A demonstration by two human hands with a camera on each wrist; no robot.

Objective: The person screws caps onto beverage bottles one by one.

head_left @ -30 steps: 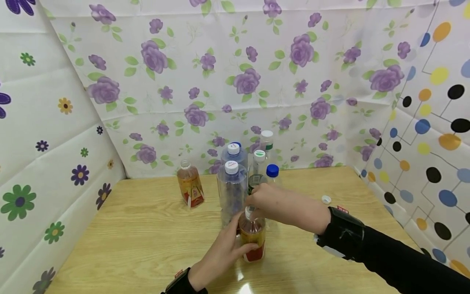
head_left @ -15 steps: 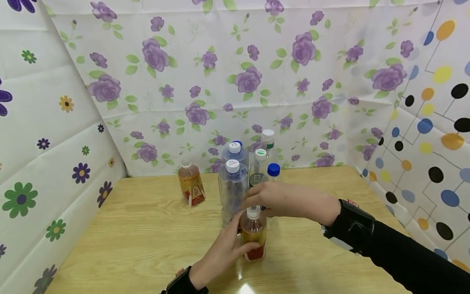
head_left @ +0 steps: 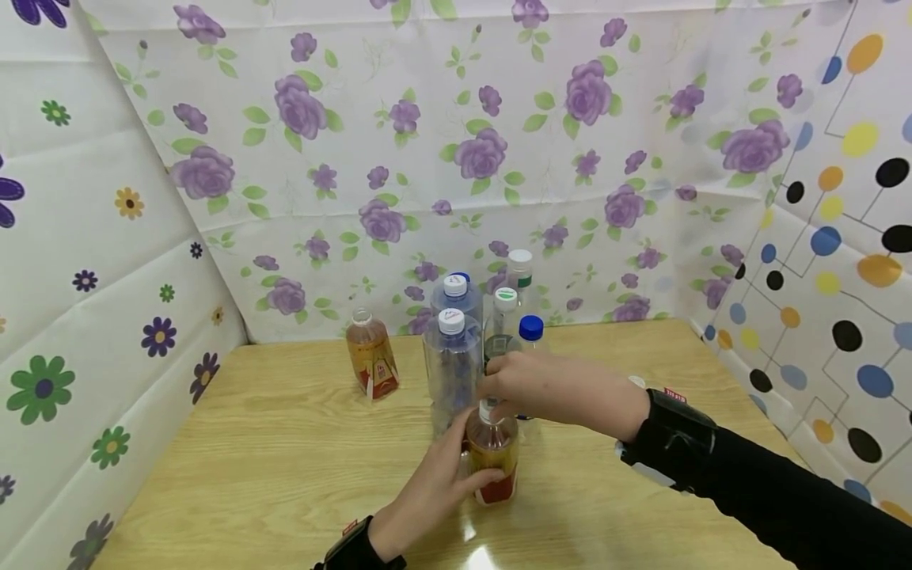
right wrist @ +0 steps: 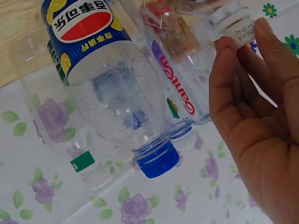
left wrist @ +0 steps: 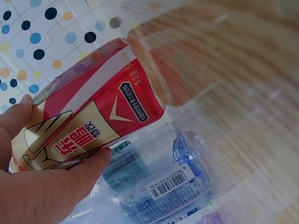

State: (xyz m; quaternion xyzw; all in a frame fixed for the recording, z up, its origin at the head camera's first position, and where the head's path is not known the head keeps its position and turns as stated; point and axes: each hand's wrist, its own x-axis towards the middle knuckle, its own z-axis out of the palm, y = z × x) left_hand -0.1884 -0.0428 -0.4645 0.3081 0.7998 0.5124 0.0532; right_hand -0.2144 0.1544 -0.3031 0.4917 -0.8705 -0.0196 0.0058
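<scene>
A clear plastic bottle with a red and gold label (head_left: 494,467) stands upright near the table's front. My left hand (head_left: 440,476) grips its body, and the left wrist view shows thumb and fingers (left wrist: 86,175) on either side of the label (left wrist: 100,112). On the bottle's neck sits a white cap (right wrist: 237,29). My right hand (right wrist: 257,102) pinches that cap between thumb and fingertips. In the head view the right hand (head_left: 552,392) comes from the right and covers most of the cap.
Several clear bottles, one with a blue cap (head_left: 530,328) and one with a white cap (head_left: 451,321), crowd just behind. An uncapped bottle with the same red and gold label (head_left: 372,360) stands back left. A loose white cap (head_left: 636,381) lies to the right, partly hidden by the wrist.
My right hand loosened and lifted its fingers off the cap half a second ago, and now pinches it again. The left hand and the bottle have stayed in place.
</scene>
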